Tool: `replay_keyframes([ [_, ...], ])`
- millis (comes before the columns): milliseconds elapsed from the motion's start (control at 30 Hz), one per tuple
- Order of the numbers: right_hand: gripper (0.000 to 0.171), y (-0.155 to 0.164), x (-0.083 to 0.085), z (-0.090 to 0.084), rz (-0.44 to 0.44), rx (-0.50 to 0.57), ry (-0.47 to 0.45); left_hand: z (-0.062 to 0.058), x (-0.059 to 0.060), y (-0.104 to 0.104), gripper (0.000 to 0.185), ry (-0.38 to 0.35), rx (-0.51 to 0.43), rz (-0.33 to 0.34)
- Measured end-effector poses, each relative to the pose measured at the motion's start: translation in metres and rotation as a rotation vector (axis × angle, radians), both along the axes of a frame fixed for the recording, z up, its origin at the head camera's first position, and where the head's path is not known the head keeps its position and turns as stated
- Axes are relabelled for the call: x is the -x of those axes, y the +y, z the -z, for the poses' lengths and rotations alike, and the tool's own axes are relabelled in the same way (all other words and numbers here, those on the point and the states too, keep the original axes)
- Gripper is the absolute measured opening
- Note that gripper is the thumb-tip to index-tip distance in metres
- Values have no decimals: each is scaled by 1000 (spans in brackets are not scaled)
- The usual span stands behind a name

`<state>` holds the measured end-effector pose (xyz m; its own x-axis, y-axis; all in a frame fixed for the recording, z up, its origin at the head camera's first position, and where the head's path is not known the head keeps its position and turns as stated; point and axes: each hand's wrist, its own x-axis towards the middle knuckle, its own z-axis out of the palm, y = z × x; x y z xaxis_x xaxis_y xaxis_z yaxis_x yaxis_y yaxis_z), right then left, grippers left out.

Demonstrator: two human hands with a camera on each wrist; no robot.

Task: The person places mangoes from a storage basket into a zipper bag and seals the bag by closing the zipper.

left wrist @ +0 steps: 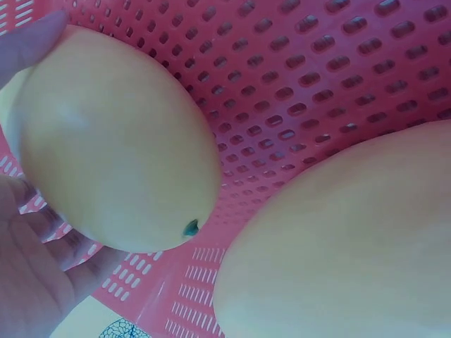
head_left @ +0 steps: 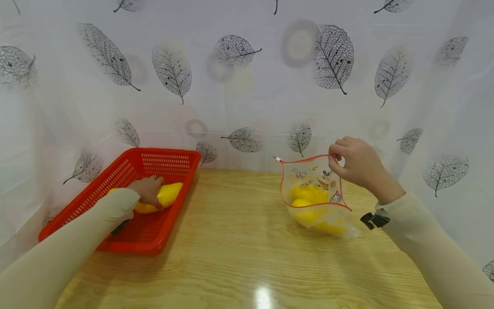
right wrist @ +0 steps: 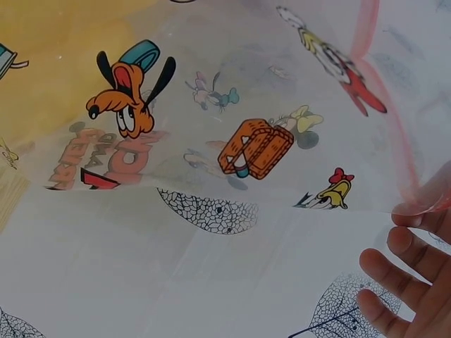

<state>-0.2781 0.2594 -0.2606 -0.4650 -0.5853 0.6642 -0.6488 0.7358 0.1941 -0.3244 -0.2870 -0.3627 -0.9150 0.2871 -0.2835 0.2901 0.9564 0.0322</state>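
So the left hand (head_left: 148, 191) is down in the red basket (head_left: 115, 176) with its grip curled around a yellow mango (left wrist: 116, 141), and a second mango (left wrist: 345, 246) lies just beside that grip on the basket floor. The right hand (head_left: 356, 165) pinches the top edge of a clear cartoon-print zip bag (head_left: 314, 193), holding it up off the bench (head_left: 231, 240). More yellow mangoes (head_left: 308, 199) sit in the bag, below that grip.
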Motion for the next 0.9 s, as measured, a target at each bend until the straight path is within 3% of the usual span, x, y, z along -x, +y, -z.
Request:
replay_keyframes([
  [467,13,1,0,2,-1,7,1,1,2,-8,83,41,18,3],
  [900,13,3,2,2,-10,11,9,-12,0,-16,89,73,-33,-31],
])
